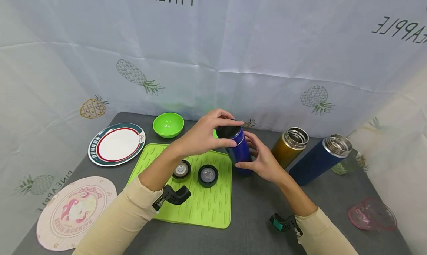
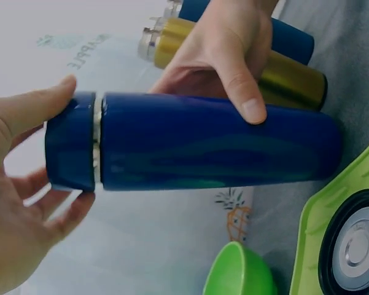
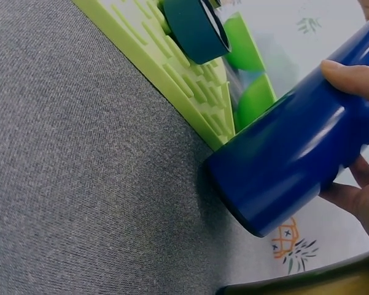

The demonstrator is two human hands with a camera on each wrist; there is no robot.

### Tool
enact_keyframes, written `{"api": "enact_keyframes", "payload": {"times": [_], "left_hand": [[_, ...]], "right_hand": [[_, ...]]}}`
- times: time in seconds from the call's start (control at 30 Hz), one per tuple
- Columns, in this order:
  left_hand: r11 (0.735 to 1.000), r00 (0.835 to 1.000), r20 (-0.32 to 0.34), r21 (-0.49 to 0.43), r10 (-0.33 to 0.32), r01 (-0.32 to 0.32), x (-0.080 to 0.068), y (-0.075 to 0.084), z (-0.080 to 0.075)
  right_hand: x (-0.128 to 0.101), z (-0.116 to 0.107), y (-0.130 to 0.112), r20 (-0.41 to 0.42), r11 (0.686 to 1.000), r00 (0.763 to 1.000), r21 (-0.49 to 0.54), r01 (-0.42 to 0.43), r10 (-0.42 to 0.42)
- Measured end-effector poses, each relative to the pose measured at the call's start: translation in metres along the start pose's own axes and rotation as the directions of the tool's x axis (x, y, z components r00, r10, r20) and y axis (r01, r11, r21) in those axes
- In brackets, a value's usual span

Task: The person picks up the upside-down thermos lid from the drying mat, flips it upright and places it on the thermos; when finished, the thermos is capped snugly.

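Both arms come in from the near edge of the tabletop, sleeves cream-coloured, pushed back to mid-forearm, each w/ a small dark camera clamp strapped at the wrist. Left forearm angles up and rightward toward the tabletop's middle; left hand [image 1: 203,134] is raised, wrist bent, palm facing down and right, fingers and thumb curled in a loose claw, tips pinching round what it grips. Right forearm angles up and leftward from the near right; right hand [image 1: 263,160] sits lower, just beside the left, palm turned in toward it, fingers wrapped round from behind, thumb [image 2: 248,101] pressed flat on the front. Hands close together, not quite touching.
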State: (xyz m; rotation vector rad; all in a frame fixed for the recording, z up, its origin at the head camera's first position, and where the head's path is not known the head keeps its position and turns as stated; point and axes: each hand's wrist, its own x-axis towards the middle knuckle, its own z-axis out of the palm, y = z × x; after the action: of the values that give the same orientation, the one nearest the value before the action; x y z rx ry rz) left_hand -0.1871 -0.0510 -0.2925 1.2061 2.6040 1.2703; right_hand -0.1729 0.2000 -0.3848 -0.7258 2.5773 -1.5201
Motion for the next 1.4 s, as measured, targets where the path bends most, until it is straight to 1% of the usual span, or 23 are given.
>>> {"api": "enact_keyframes", "payload": {"times": [0.07,0.17,0.23,0.27,0.3,0.37,0.47,0.53,0.6,0.67,0.77,0.87,0.97,1.0,1.07,1.17,1.27,1.33,1.4], "left_hand": [[0.999,0.998,0.043,-0.035,0.042,-0.040,0.000,-0.001,-0.004],[0.992,0.989,0.109,-0.085,0.100,-0.091,0.000,-0.001,-0.009],[0.990,0.982,0.142,-0.093,0.122,-0.110,0.000,0.000,-0.011],[0.990,0.981,0.149,-0.082,0.126,-0.115,0.000,0.001,-0.011],[0.992,0.982,0.150,-0.061,0.118,-0.110,0.001,0.002,-0.011],[0.996,0.988,0.130,-0.006,0.085,-0.085,0.001,0.005,-0.010],[0.996,0.997,0.075,0.092,0.011,-0.018,0.001,0.009,-0.007],[0.992,0.998,0.049,0.128,-0.026,0.019,0.000,0.011,-0.005],[0.988,0.999,0.039,0.148,-0.039,0.032,0.000,0.013,-0.005],[0.990,0.999,0.045,0.139,-0.026,0.019,0.000,0.013,-0.006],[0.994,0.997,0.078,0.107,0.026,-0.034,0.000,0.012,-0.009],[0.993,0.988,0.123,0.052,0.095,-0.102,0.001,0.009,-0.013],[0.992,0.980,0.155,0.013,0.124,-0.127,0.001,0.008,-0.015],[0.992,0.980,0.156,0.013,0.120,-0.123,0.000,0.008,-0.015],[0.995,0.986,0.137,0.025,0.092,-0.097,-0.001,0.009,-0.014],[0.997,0.996,0.079,0.063,0.031,-0.036,-0.002,0.010,-0.011],[0.997,0.999,0.031,0.081,-0.019,0.016,-0.003,0.010,-0.009],[0.996,0.999,0.027,0.088,-0.025,0.023,-0.003,0.010,-0.009],[0.997,0.999,0.038,0.079,-0.011,0.008,-0.003,0.010,-0.011]], "right_hand": [[0.000,0.000,-0.001,0.000,1.000,1.000,0.002,-0.003,0.003],[0.000,0.000,-0.001,0.003,1.000,1.000,-0.001,-0.009,0.009],[-0.001,-0.001,-0.002,0.004,1.000,1.000,-0.005,-0.014,0.014],[-0.001,-0.001,-0.002,0.004,1.000,1.000,-0.008,-0.015,0.015],[0.000,-0.001,-0.002,0.005,1.000,1.000,-0.008,-0.016,0.016],[0.000,0.000,-0.002,0.006,1.000,1.000,-0.008,-0.019,0.019],[0.000,0.000,-0.002,0.008,1.000,1.000,-0.013,-0.018,0.018],[0.000,0.000,-0.002,0.010,1.000,1.000,-0.017,-0.018,0.018],[0.000,0.000,-0.002,0.012,1.000,1.000,-0.019,-0.016,0.016],[0.001,0.000,-0.002,0.015,1.000,1.000,-0.018,-0.014,0.015],[0.000,-0.001,-0.002,0.022,1.000,1.000,-0.021,-0.013,0.013],[-0.001,-0.001,-0.002,0.027,1.000,1.000,-0.019,-0.014,0.015],[-0.001,-0.002,-0.002,0.028,1.000,0.999,-0.013,-0.022,0.023],[-0.001,-0.002,-0.002,0.027,1.000,0.999,-0.012,-0.022,0.022],[0.000,-0.002,-0.002,0.027,1.000,0.999,-0.012,-0.021,0.021],[0.000,-0.001,-0.002,0.028,1.000,1.000,-0.020,-0.012,0.012],[0.001,0.000,-0.002,0.028,1.000,1.000,-0.025,-0.007,0.008],[0.001,0.000,-0.002,0.029,1.000,1.000,-0.030,-0.004,0.005],[0.001,0.000,-0.002,0.029,0.999,1.000,-0.032,-0.006,0.007]]}}
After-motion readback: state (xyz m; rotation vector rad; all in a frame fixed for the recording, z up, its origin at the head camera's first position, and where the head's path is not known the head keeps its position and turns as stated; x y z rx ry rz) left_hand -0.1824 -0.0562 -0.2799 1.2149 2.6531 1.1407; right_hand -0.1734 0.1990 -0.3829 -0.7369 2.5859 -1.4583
